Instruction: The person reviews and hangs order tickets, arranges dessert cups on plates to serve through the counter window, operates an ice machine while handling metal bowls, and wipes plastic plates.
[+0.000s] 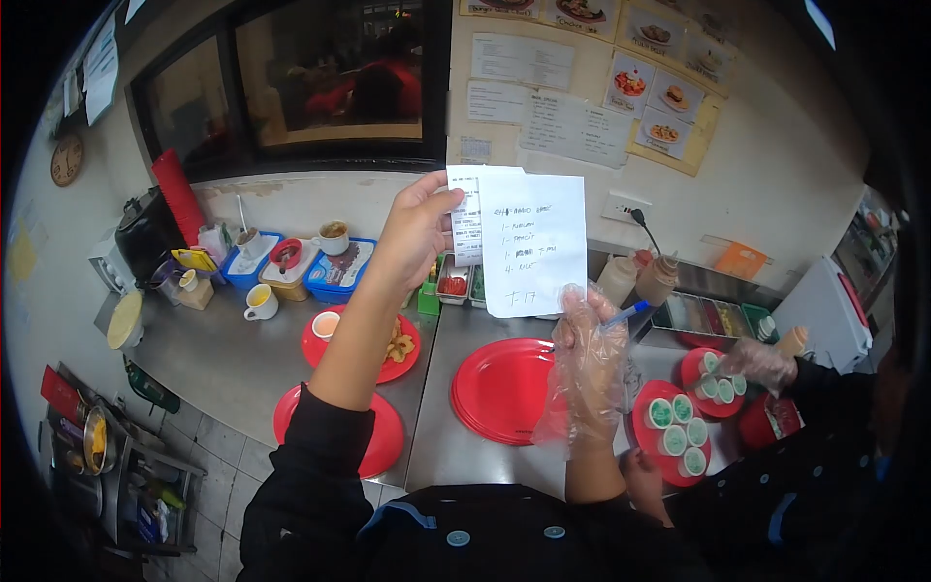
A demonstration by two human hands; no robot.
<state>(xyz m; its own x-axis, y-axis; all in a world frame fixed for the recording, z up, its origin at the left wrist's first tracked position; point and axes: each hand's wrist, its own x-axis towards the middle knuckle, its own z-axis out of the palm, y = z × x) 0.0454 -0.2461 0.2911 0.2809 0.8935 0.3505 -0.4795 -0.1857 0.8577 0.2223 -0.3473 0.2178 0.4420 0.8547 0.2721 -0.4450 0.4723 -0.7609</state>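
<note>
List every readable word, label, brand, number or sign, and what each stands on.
"4- RICE": handwritten note.
"T-17": bottom of that note, as best it reads.
"1-": starts three lines above "RICE"; their words are uncertain, one perhaps "PANCIT".
Too small or blurred: the note's top line, printed slip, wall sheets, food-picture captions, blue tub.

Metal counter (194,335), across mid-frame. Bearing mug (260,303) and blue tubs (341,281), left of centre; stacked red plates (501,388), centre; cup-laden red plate (644,438), right.
</note>
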